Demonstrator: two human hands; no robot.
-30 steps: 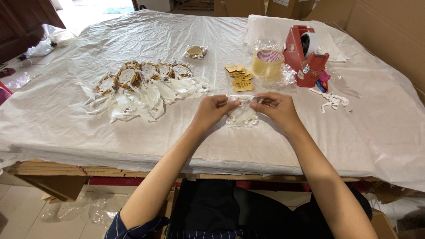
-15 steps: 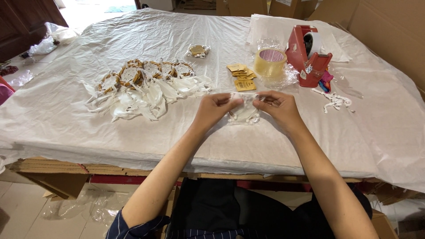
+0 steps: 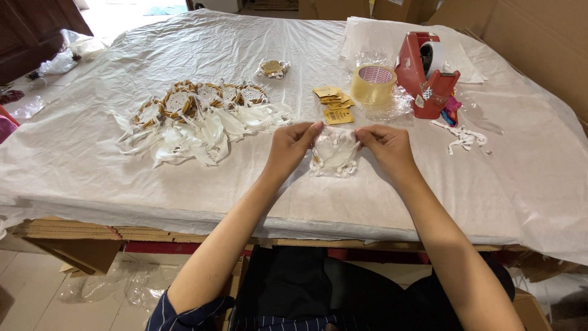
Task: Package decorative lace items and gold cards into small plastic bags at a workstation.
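Note:
A small clear plastic bag (image 3: 334, 154) with a white feathered ornament inside lies on the white-covered table (image 3: 92, 171). My left hand (image 3: 293, 146) pinches its upper left corner. My right hand (image 3: 384, 146) pinches its upper right corner. Both hands rest on the table with the bag stretched between them.
A row of woven ring ornaments with white feathers (image 3: 196, 116) lies to the left. Behind are small tan cards (image 3: 334, 103), a roll of clear tape (image 3: 373, 83), a red tape dispenser (image 3: 426, 75), one bagged ornament (image 3: 272, 68) and white string scraps (image 3: 463, 138). Cardboard boxes (image 3: 539, 43) stand at the right.
The hands stay on the bag in the same place. The fingers have shifted slightly along its top edge.

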